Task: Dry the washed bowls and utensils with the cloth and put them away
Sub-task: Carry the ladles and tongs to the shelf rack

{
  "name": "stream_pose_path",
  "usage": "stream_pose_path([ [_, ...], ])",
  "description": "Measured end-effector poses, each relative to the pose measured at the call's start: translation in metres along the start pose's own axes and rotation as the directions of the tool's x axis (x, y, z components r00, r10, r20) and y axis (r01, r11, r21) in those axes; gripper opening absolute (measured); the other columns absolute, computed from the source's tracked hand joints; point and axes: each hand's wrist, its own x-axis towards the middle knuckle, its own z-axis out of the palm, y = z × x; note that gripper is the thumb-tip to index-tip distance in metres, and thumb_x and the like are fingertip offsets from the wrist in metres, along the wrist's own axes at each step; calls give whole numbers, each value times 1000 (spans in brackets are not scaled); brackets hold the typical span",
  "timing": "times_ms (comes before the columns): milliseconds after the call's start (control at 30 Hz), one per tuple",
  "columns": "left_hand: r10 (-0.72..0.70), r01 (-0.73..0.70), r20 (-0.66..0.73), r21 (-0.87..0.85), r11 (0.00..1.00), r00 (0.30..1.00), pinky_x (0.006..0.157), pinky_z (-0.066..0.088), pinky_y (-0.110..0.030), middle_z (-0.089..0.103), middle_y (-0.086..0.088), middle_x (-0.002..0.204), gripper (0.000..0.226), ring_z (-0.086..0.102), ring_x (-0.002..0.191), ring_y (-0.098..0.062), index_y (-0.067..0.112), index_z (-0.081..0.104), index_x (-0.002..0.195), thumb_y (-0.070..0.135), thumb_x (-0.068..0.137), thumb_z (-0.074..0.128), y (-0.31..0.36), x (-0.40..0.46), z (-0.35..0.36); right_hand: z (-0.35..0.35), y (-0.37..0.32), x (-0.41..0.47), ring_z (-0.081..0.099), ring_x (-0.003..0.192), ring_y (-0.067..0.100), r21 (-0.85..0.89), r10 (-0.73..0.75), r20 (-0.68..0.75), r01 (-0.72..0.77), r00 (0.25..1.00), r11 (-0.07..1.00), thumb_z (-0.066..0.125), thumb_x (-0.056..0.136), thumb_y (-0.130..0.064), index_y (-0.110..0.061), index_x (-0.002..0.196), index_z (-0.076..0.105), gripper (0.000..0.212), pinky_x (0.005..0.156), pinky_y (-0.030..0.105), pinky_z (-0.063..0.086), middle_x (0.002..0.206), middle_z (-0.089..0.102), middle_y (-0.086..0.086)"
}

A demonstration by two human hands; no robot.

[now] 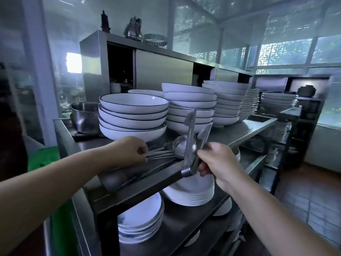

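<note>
On the steel shelf top [245, 130] lie several long metal utensils [162, 155], among them a ladle [184, 145] with its bowl facing me. My left hand [129, 150] grips the handles of these utensils near the shelf's front edge. My right hand [215, 161] holds a pair of metal tongs [191, 141] by the hinged end, arms pointing up and apart. Behind the utensils stands a stack of white bowls with dark rims [132, 117]. No cloth is in view.
More stacks of white bowls [190, 108] and plates [251, 102] fill the shelf top to the right. A steel pot [84, 115] sits at the left. Plates [140, 220] are stacked on the lower shelf. A steel cabinet [162, 71] stands behind.
</note>
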Motion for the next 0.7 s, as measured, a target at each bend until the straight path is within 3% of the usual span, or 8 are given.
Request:
stream_pose_path([
  [200, 19, -6, -82, 155, 988, 996, 61, 37, -27, 55, 12, 79, 16, 54, 80, -15, 32, 51, 74, 42, 82, 60, 4, -1, -4, 19, -6, -1, 55, 38, 13, 26, 15, -20, -14, 1000, 1000, 58, 84, 0, 3, 90, 62, 8, 38, 20, 44, 42, 57, 2],
  [233, 49, -31, -148, 121, 992, 988, 61, 39, -28, 56, 11, 77, 20, 57, 78, -16, 31, 51, 72, 47, 81, 58, 6, -3, -5, 22, -6, -2, 55, 38, 13, 31, 9, -30, -8, 1000, 999, 60, 84, 0, 4, 90, 61, 8, 38, 20, 44, 42, 57, 2],
  [300, 57, -89, -224, -137, 987, 973, 60, 46, -29, 62, 10, 69, 36, 59, 67, -6, 29, 58, 72, 64, 72, 53, 21, -9, -8, 32, -9, -3, 57, 38, 14, 37, -6, -49, 8, 999, 999, 63, 85, -3, 2, 91, 60, 9, 38, 22, 45, 43, 59, 3],
  [367, 52, -107, -176, -320, 941, 983, 58, 47, -26, 65, 12, 65, 52, 58, 56, 2, 29, 62, 77, 77, 60, 47, 39, -18, -12, 44, -13, -5, 58, 37, 16, 75, -15, -67, 20, 998, 997, 64, 86, -6, 0, 92, 59, 10, 38, 23, 46, 45, 60, 5],
  [433, 64, -110, -150, -321, 941, 987, 55, 46, -23, 68, 10, 64, 46, 58, 51, 3, 27, 61, 79, 69, 61, 55, 46, -22, -12, 55, -15, -7, 59, 38, 19, 120, -41, -83, 51, 996, 991, 65, 85, -6, 0, 92, 56, 12, 38, 26, 47, 47, 61, 8],
  [500, 60, -110, -181, -282, 953, 982, 53, 46, -23, 69, 5, 65, 25, 60, 50, 0, 24, 61, 79, 46, 69, 66, 43, -22, -14, 64, -15, -10, 61, 41, 25, 126, -81, -88, 92, 993, 988, 64, 85, -5, -1, 92, 54, 13, 41, 30, 50, 51, 63, 11],
  [633, 27, -56, -250, -109, 992, 968, 57, 48, -31, 65, -3, 62, 11, 61, 62, -17, 15, 66, 74, 23, 67, 64, 27, -19, -14, 68, -17, -11, 67, 57, 33, 32, -101, 2, 101, 995, 994, 62, 87, -10, -9, 99, 59, 12, 54, 45, 58, 69, 69, 17],
  [700, 5, -26, -243, -87, 996, 970, 59, 49, -35, 65, -5, 64, 12, 61, 67, -23, 12, 68, 75, 21, 68, 63, 18, -18, -14, 59, -18, -10, 65, 48, 26, 84, -77, 40, 73, 996, 994, 55, 90, -3, -12, 104, 59, 17, 44, 34, 54, 65, 66, 16],
])
